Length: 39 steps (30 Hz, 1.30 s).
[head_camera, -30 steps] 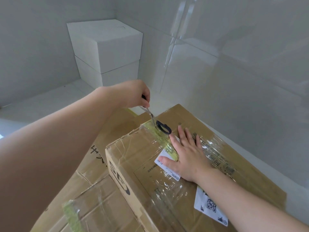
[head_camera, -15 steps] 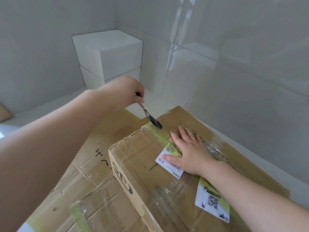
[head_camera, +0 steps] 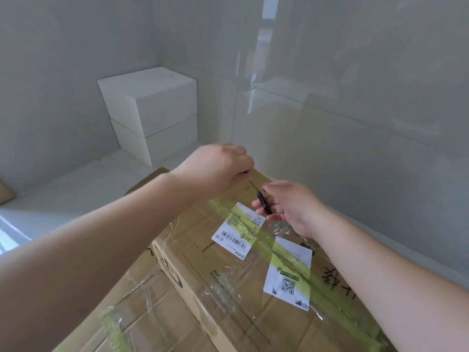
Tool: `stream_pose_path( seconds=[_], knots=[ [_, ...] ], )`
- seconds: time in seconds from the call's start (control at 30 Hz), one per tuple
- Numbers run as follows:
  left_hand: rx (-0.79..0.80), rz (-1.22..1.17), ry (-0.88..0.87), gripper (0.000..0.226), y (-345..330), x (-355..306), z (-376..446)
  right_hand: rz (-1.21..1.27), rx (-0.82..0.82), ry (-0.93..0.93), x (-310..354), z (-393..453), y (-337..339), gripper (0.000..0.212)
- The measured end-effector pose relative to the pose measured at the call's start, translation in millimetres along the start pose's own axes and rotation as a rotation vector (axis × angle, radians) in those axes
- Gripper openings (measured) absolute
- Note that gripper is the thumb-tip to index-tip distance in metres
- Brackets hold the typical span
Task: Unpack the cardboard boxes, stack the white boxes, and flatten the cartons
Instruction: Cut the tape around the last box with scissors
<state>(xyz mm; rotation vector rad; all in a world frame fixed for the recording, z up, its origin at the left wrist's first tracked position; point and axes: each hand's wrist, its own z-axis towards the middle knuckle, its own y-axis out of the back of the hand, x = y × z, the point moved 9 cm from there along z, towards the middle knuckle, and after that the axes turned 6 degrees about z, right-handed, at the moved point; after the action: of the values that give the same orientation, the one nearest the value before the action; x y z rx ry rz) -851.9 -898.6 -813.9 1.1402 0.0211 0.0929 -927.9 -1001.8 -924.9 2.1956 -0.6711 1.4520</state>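
Hands (head_camera: 256, 189) pinching slim metal tool (head_camera: 261, 199), glossy taped cardboard carton (head_camera: 228, 275)

Open floor (head_camera: 76, 196) left of the carton (head_camera: 228, 283); two stacked white boxes (head_camera: 152, 110) fill the corner, walls close behind.

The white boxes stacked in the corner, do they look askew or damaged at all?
Slightly askew. The upper white box overhangs the lower white box on the left and front, so their edges do not line up. Neither looks dented or torn. It still sits flat, so the stack looks steady.
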Motion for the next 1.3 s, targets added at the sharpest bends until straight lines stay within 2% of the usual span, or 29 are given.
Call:
stream_pose_path(
  seconds=[0.07, 0.13, 0.2, 0.27, 0.33, 0.4, 0.5, 0.57, 0.63, 0.7, 0.8, 0.9, 1.1, 1.3],
  knots=[
    [-0.057, -0.008, -0.039, 0.013, 0, -18, 1, 0.144, 0.03, -0.056, -5, -5, 6, 0.021],
    [-0.031, -0.005, -0.046, 0.003, -12, -35, 3, 0.254, 0.077, -0.069, -5, -10, 6, 0.029],
    [0.02, 0.001, -0.08, 0.009, -28, -55, 3, 0.364, 0.101, -0.062, -2, -14, 6, 0.026],
    [0.046, -0.019, -0.123, 0.012, -40, -73, 3, 0.416, 0.054, -0.057, -2, -15, 11, 0.016],
    [0.089, -0.003, -0.119, 0.015, -51, -85, 4, 0.425, -0.02, -0.04, -5, -15, 24, 0.01],
    [0.135, 0.023, -0.105, 0.021, -60, -93, 2, 0.385, -0.058, -0.026, -8, -14, 37, 0.021],
    [0.092, 0.019, -0.208, 0.027, -55, -105, -5, 0.28, -0.108, -0.003, -10, -13, 53, 0.03],
    [0.08, 0.042, -0.168, 0.029, -56, -84, -8, 0.217, -0.194, -0.017, -16, -12, 68, 0.028],
    [0.192, 0.072, 0.113, 0.032, -71, -32, -10, 0.03, -0.262, -0.044, -25, -11, 83, 0.023],
    [0.333, 0.085, 0.379, 0.042, -92, 15, -22, -0.345, -0.304, -0.046, -31, -11, 95, 0.027],
    [0.4, 0.05, 0.54, 0.064, -117, 47, -37, -0.954, -0.4, -0.047, -32, -18, 109, 0.04],
    [0.441, 0.079, 0.589, 0.077, -135, 58, -47, -1.304, -0.473, -0.103, -38, -29, 127, 0.053],
    [0.456, 0.115, 0.62, 0.094, -153, 55, -41, -1.539, -0.411, -0.219, -57, -43, 142, 0.066],
    [0.446, 0.116, 0.658, 0.1, -156, 59, -41, -1.551, -0.332, -0.514, -82, -71, 166, 0.072]
  ],
)
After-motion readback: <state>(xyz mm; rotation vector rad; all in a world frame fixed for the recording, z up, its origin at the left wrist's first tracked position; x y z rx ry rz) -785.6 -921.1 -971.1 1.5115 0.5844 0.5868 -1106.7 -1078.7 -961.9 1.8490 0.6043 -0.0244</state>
